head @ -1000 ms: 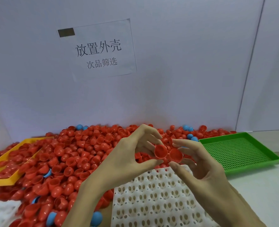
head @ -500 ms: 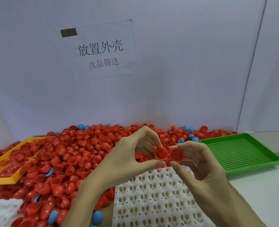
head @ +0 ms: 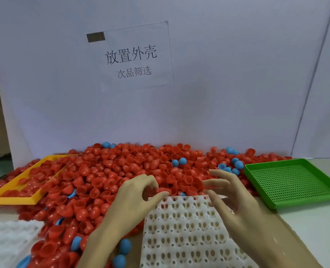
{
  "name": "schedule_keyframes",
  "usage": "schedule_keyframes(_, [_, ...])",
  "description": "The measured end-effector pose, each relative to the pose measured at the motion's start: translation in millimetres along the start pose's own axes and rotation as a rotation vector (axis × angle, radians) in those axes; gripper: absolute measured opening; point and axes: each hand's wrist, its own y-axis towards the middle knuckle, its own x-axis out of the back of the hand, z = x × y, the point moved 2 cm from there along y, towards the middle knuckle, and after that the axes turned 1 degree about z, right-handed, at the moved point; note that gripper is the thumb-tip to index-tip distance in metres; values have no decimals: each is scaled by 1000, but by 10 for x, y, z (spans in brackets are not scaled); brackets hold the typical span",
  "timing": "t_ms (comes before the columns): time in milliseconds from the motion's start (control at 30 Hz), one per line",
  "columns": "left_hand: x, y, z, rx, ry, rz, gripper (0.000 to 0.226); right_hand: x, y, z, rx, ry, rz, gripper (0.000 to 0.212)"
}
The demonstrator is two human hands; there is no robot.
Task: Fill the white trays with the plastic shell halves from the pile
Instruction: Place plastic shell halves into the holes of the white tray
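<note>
A big pile of red shell halves (head: 110,171), with a few blue ones (head: 238,164) mixed in, covers the table's far side. A white tray (head: 179,221) with rows of empty sockets lies in front of me, its far edge against the pile. At that far edge my left hand (head: 137,192) has its fingers curled and pinches a red shell half (head: 160,190) between thumb and fingertips. My right hand (head: 232,194) hovers over the tray's far right corner with its fingers spread and nothing visible in it.
A green perforated tray (head: 295,182) stands empty at the right. At the left a yellow tray (head: 15,199) is partly buried in red shells. A second white tray (head: 7,238) shows at the bottom left. A white board with a paper sign (head: 131,57) closes off the back.
Both hands have dropped from in front of me, where each held a red shell, to the tray's far edge. The right hand has spread open and its shell is gone from sight.
</note>
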Motion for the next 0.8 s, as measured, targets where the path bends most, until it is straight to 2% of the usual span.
schedule_keyframes(133, [-244,-293,274,105,97,-103,33,-20,-18,-86,-90,-53,41,29])
schedule_keyframes(233, [-373,-328,372,148,144,-16,35,-37,-32,-111,-101,-83,72,24])
schedule_keyframes(333, [-426,-313,396,168,170,97,63,-39,-28,-140,-112,-110,84,24])
schedule_keyframes(433, [-415,-344,412,171,186,138,73,-32,-25,-172,-126,-133,102,25])
schedule_keyframes(500, [-387,-361,412,163,197,140,71,-26,-22,-177,-128,-153,124,26])
schedule_keyframes(667, [-353,-411,395,155,175,143,45,10,31,-147,-110,-257,158,27])
schedule_keyframes(800, [-363,-446,398,144,161,157,47,-18,201,-201,-116,-438,220,25])
